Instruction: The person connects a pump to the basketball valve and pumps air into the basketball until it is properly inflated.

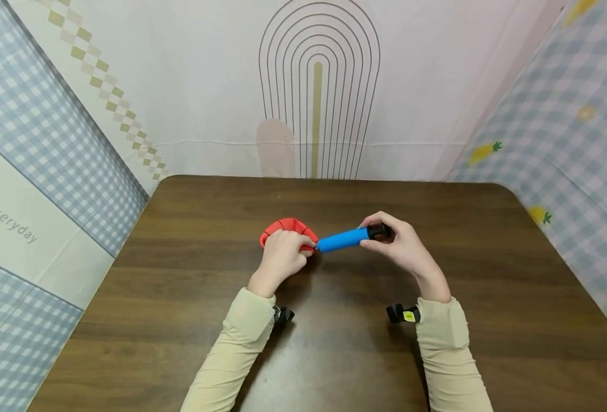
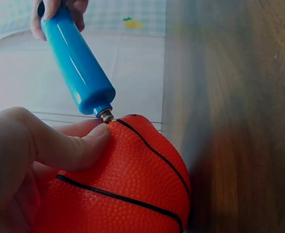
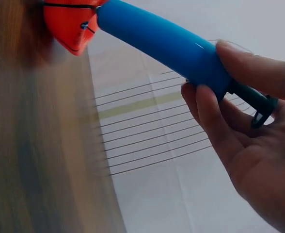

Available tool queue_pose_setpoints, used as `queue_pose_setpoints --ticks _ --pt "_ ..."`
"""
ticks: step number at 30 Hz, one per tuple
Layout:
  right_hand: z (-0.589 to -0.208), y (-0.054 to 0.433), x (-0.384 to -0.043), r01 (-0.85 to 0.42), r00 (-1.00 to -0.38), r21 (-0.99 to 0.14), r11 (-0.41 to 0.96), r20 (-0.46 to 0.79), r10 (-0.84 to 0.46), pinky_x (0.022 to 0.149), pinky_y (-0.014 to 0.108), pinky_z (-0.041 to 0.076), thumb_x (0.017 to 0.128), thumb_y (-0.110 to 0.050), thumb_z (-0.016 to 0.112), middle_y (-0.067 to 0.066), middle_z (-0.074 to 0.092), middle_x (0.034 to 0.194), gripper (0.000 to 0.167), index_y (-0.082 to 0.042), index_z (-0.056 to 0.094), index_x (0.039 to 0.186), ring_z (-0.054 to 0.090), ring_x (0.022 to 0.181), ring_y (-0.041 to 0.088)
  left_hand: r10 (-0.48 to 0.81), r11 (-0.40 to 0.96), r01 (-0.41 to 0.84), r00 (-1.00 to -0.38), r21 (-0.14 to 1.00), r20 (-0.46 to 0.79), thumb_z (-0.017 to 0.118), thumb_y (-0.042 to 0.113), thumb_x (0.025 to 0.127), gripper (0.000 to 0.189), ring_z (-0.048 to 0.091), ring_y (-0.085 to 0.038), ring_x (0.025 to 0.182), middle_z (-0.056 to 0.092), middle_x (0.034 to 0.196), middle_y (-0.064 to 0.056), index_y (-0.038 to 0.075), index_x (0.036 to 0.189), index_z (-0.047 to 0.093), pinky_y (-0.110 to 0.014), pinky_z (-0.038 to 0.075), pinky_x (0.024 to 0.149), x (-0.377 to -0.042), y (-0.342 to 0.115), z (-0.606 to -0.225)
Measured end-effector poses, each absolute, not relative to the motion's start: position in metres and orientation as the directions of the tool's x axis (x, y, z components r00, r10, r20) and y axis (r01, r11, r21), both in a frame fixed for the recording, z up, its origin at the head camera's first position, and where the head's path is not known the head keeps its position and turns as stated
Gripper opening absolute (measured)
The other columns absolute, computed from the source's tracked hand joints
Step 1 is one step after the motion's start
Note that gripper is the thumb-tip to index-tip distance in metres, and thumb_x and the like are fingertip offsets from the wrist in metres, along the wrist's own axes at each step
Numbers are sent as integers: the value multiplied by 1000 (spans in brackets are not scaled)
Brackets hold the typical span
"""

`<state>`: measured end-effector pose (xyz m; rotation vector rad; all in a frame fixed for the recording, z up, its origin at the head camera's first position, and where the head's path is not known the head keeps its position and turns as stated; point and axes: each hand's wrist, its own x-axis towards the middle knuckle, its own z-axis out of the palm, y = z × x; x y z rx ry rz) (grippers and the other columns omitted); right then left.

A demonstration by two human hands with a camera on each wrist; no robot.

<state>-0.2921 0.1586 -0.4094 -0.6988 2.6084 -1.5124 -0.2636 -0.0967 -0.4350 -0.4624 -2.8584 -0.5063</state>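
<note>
A partly collapsed red ball [image 2: 128, 170] with black seam lines, like a small basketball, is gripped by my left hand [image 1: 285, 254]. My left thumb and fingers pinch it close to where a metal needle [image 2: 106, 115] meets its surface. That needle sticks out of the tip of a blue hand pump [image 1: 343, 240]. At the pump's other end, my right hand [image 1: 401, 243] holds the blue barrel between thumb and fingers. The black pump handle [image 3: 254, 99] lies inside the right palm, close against the barrel's end. Pump and ball form a nearly level line in the head view.
Both hands work above a brown wooden table [image 1: 344, 355]. Behind it hangs a pale cloth [image 1: 200, 97] with arch lines, and checked cloths [image 1: 555, 143] flank the sides. Black wrist cameras [image 1: 402, 313] are strapped to both sleeves.
</note>
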Motion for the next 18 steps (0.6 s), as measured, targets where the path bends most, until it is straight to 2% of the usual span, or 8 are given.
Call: queue_pose_setpoints --ticks 5,8,10,13,15,18 --pt "-405 154 -288 -395 -896 -775 494 206 -393 67 26 46 83 -19 77 7 67 99 27 -15 68 108 53 77 18 260 899 329 -932 288 252 69 17 88 15 66 -16 77 76 90 6 19 99 78 -31 50 74 -263 -96 -438" --pt "-406 149 -289 -363 -924 -736 571 204 -323 63 27 45 85 -28 74 6 68 88 23 -14 69 102 55 70 17 249 900 317 -937 299 245 69 17 87 14 64 -15 75 76 88 5 19 99 77 -31 49 75 -262 -96 -438" --pt "-407 147 -290 -334 -939 -716 613 194 -285 62 28 45 88 -35 71 7 67 83 26 -12 67 99 55 67 18 243 897 311 -941 313 238 69 17 87 13 62 -15 73 75 86 4 18 98 76 -31 48 74 -262 -95 -438" --pt "-408 147 -292 -334 -938 -699 632 182 -295 67 29 45 91 -39 65 9 66 89 31 -10 62 103 56 73 18 237 891 307 -943 335 234 69 17 86 12 60 -14 68 74 83 3 16 97 75 -30 48 70 -263 -94 -438" --pt "-408 150 -293 -371 -920 -691 620 183 -347 69 29 44 92 -34 65 8 64 95 29 -11 59 108 54 77 19 233 890 305 -943 338 237 69 17 86 11 60 -13 67 73 82 4 17 96 74 -29 48 67 -264 -93 -438" --pt "-407 159 -292 -499 -853 -644 580 246 -461 70 28 45 89 -19 70 6 63 102 24 -13 58 110 54 81 17 240 887 316 -939 338 248 69 16 85 11 62 -13 67 73 82 5 17 95 73 -29 49 64 -266 -93 -438"
